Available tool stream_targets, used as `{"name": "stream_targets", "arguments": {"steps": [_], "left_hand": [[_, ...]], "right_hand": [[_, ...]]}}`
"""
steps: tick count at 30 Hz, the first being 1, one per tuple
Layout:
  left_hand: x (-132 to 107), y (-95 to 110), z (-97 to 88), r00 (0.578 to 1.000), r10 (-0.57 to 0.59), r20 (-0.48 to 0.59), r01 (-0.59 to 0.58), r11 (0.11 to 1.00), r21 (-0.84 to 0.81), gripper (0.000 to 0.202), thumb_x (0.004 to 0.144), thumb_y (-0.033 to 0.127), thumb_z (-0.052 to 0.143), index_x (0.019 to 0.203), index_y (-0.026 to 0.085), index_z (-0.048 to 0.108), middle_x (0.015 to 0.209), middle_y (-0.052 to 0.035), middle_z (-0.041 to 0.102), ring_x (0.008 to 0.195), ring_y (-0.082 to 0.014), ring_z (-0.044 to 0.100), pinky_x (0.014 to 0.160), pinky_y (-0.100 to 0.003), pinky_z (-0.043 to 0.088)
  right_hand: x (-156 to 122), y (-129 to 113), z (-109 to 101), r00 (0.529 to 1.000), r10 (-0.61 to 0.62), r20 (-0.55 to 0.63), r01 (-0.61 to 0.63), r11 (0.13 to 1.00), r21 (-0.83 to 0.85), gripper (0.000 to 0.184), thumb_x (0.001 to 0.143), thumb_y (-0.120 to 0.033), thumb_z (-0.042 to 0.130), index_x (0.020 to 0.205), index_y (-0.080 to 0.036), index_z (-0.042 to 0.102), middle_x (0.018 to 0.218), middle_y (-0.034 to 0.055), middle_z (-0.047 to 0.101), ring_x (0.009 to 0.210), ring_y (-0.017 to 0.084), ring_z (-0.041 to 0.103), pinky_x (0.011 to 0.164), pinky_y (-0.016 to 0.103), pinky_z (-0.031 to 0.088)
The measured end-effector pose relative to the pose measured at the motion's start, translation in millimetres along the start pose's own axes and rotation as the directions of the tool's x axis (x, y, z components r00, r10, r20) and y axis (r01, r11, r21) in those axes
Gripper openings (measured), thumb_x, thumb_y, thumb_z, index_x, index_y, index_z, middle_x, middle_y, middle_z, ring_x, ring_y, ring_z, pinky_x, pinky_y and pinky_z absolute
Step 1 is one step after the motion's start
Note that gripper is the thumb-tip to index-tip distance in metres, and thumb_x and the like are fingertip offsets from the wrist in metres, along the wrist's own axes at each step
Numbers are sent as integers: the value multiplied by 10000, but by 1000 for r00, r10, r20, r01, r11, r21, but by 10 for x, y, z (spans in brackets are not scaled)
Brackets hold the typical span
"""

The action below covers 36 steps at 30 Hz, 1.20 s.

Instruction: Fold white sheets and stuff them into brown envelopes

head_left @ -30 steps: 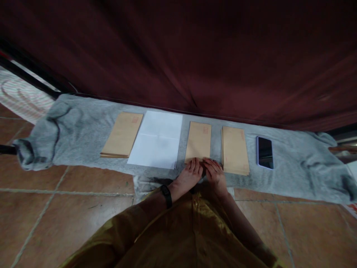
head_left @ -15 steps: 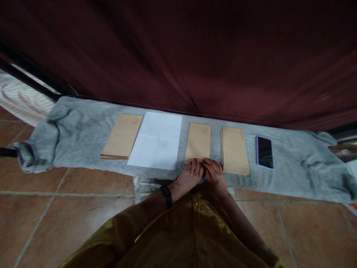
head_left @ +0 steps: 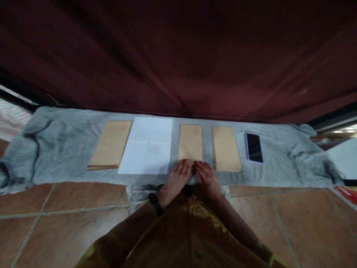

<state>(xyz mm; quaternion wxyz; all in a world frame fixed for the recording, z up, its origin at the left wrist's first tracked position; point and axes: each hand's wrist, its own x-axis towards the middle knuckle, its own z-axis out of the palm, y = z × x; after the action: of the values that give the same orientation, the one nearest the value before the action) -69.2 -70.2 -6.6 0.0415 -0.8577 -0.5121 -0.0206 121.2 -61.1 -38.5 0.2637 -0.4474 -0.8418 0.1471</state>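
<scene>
A single brown envelope (head_left: 190,143) lies lengthwise on a grey cloth (head_left: 69,145). My left hand (head_left: 176,179) and my right hand (head_left: 208,178) rest side by side at its near end, fingers stretched flat and pressing on the near edge. A black band circles my left wrist. Left of the envelope lies a white sheet of paper (head_left: 147,145), and further left a stack of brown envelopes (head_left: 111,144). To the right sits another stack of brown envelopes (head_left: 225,148).
A dark phone (head_left: 253,147) lies face up on the cloth right of the stacks. A dark red curtain (head_left: 178,56) hangs behind the cloth. Brown floor tiles (head_left: 64,219) surround my lap, which is covered in golden fabric. A white object shows at the far right edge.
The view has shifted, so everything sits a little lower and further left in the picture. My hands stay flat on the near end of the single envelope.
</scene>
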Motion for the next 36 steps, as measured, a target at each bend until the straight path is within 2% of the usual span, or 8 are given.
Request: {"name": "stream_targets", "arguments": {"steps": [12, 18, 22, 27, 32, 36], "left_hand": [[-129, -141, -32, 997, -73, 39, 75, 995, -61, 409, 871, -24, 441, 1222, 97, 614, 1390, -187, 604, 1308, -255, 567, 1019, -376, 514], [-119, -142, -31, 993, -115, 17, 116, 985, -124, 346, 891, 7, 460, 1168, 114, 637, 1360, -178, 626, 1273, -252, 586, 1008, -383, 521], [-108, -140, -15, 988, -153, -11, 149, 975, -162, 294, 899, 28, 484, 1120, 132, 648, 1346, -170, 633, 1231, -247, 606, 983, -386, 531], [-78, -125, -10, 982, -187, -28, 179, 968, -178, 213, 922, 75, 509, 1064, 137, 656, 1260, -137, 671, 1150, -245, 623, 963, -373, 524], [-52, -117, 0, 977, -214, -19, 207, 962, -176, 229, 921, 77, 505, 1089, 140, 648, 1176, -123, 683, 1067, -248, 631, 944, -381, 511], [-7, -125, -18, 971, -239, -1, 234, 953, -193, 196, 927, 94, 504, 1044, 153, 649, 1074, -99, 688, 1007, -250, 628, 893, -382, 512]], "right_hand": [[-85, 90, -13, 997, 38, -64, -34, 998, 61, 391, 1003, -181, 433, 1366, -250, 562, 1359, 101, 630, 1285, 265, 572, 1107, 549, 456], [5, 64, 4, 984, 142, -103, -134, 988, 80, 254, 1008, -251, 485, 1200, -246, 652, 1210, 104, 685, 1141, 265, 634, 1012, 515, 495], [60, 48, 3, 979, 182, -93, -178, 983, 51, 226, 1020, -289, 484, 1119, -230, 678, 1163, 101, 688, 1089, 259, 634, 978, 473, 486], [87, 50, 14, 971, 208, -122, -205, 978, 34, 200, 1013, -290, 501, 1073, -233, 683, 1141, 94, 678, 1087, 254, 622, 982, 450, 478], [111, 34, 26, 967, 218, -132, -213, 976, 55, 179, 1001, -268, 511, 1051, -235, 680, 1101, 94, 675, 1055, 254, 616, 961, 447, 485], [128, 19, 39, 958, 246, -145, -247, 969, 11, 160, 996, -263, 515, 1014, -223, 669, 1071, 85, 668, 1039, 249, 601, 951, 433, 463]]}}
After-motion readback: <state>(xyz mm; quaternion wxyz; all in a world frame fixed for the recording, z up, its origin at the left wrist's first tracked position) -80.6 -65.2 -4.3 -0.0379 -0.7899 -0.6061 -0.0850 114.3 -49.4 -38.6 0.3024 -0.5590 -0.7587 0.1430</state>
